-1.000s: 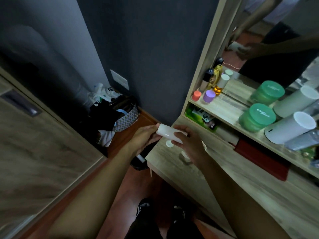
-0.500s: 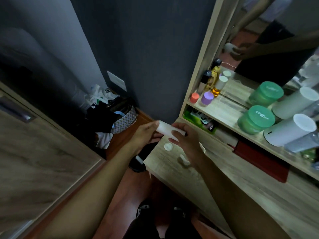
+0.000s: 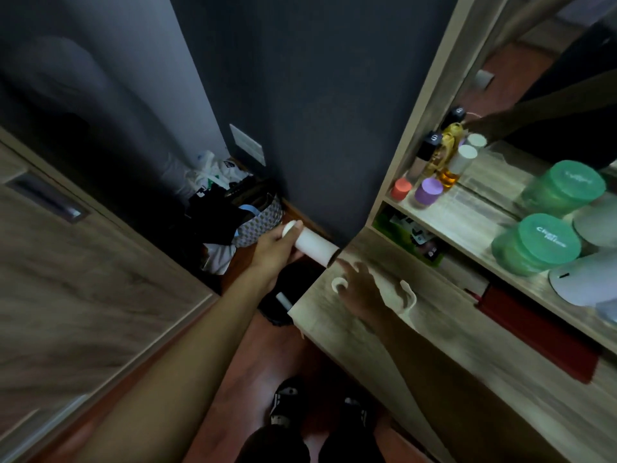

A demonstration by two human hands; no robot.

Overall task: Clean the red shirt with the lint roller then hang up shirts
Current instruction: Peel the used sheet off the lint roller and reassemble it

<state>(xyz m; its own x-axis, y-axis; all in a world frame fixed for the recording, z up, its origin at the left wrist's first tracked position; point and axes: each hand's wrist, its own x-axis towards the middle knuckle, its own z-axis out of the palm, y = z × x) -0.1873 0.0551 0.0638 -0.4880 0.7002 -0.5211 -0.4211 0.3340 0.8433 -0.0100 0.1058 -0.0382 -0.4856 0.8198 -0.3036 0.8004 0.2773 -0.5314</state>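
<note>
My left hand (image 3: 275,252) grips a white lint-roller roll (image 3: 312,243) and holds it out over the floor, just left of the wooden dresser top (image 3: 444,342). My right hand (image 3: 362,289) hovers over the dresser's left end with its fingers spread; one fingertip points at the roll's open end without holding it. A small white round cap (image 3: 339,284) lies on the dresser by that hand. A white handle-like piece (image 3: 408,292) lies just right of the hand. No red shirt is in view.
A patterned basket (image 3: 258,222) stuffed with dark clothes sits in the corner. A black bin (image 3: 283,300) stands below the dresser's end. Green jars (image 3: 537,243), bottles (image 3: 449,162) and a white cylinder (image 3: 587,279) fill the shelf under a mirror. A wooden wardrobe door (image 3: 83,285) stands left.
My right hand has let go of the roll and opened over the dresser. My left hand has carried the roll a little leftward, away from the dresser.
</note>
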